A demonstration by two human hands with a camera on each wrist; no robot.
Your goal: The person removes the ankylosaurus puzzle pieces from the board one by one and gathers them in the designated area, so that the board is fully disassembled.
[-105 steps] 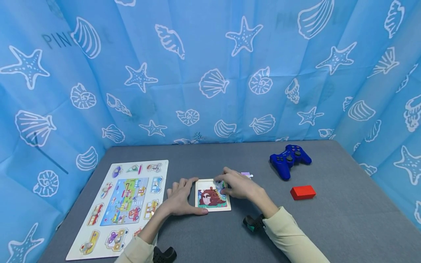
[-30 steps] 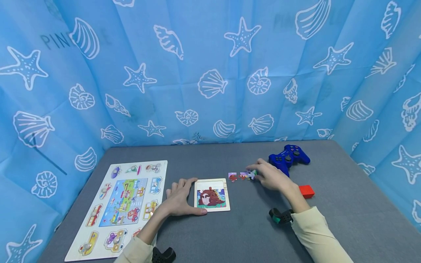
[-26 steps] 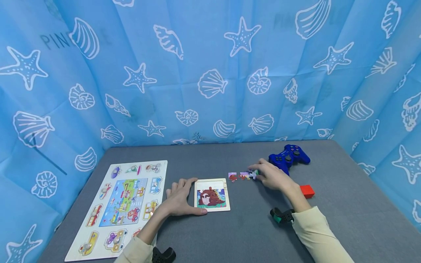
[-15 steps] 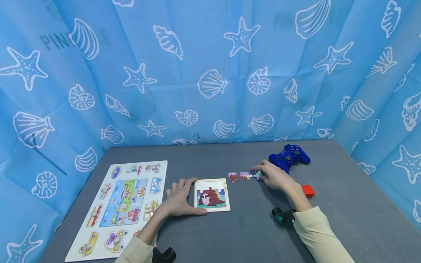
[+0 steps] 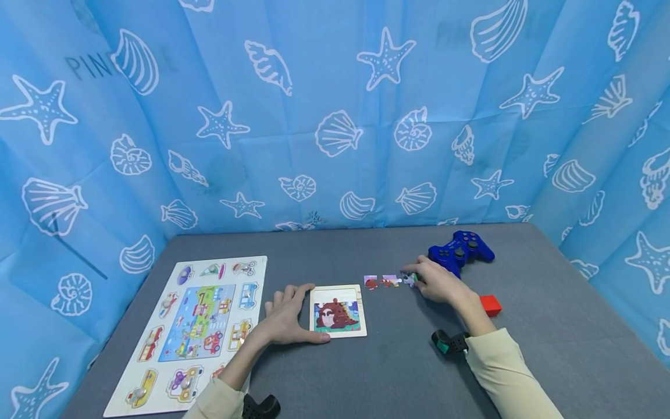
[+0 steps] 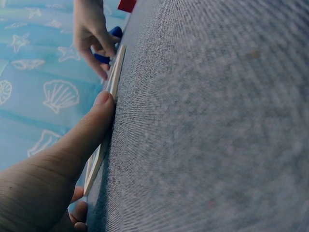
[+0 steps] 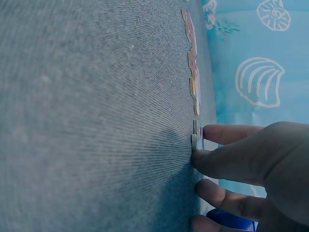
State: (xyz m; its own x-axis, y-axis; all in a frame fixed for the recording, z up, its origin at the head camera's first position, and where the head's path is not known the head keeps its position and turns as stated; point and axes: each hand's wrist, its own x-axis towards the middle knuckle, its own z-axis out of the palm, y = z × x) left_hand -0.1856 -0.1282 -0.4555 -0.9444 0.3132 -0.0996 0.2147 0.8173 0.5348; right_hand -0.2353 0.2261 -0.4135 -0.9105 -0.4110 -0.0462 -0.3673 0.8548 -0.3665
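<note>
My left hand [image 5: 287, 317] holds a small wooden puzzle tray [image 5: 365, 314] by its left side, thumb on the near edge and index finger at the far corner. Brown dinosaur pieces [image 5: 337, 314] fill the tray's lower part; its upper part is bare. To the right, my right hand [image 5: 438, 281] pinches a purple-and-green jigsaw piece [image 5: 410, 280] between thumb and index finger, low at the table, as the right wrist view shows. Left of that piece lie two loose jigsaw pieces, one purple and red [image 5: 370, 282], the other with red and yellow [image 5: 390, 281].
A large knobbed vehicle puzzle board [image 5: 256, 308] lies at the left. Behind my right hand is a blue game controller [image 5: 454, 254]; a red block [image 5: 490, 305] sits beside that forearm, partly hidden. A blue shell-print curtain [image 5: 335, 174] hangs past the table's far edge.
My right hand has left the tray for the loose pieces at the right, and a piece is gone from the tray's upper right. Lately the pinched piece has slid slightly right. My left hand stays put.
</note>
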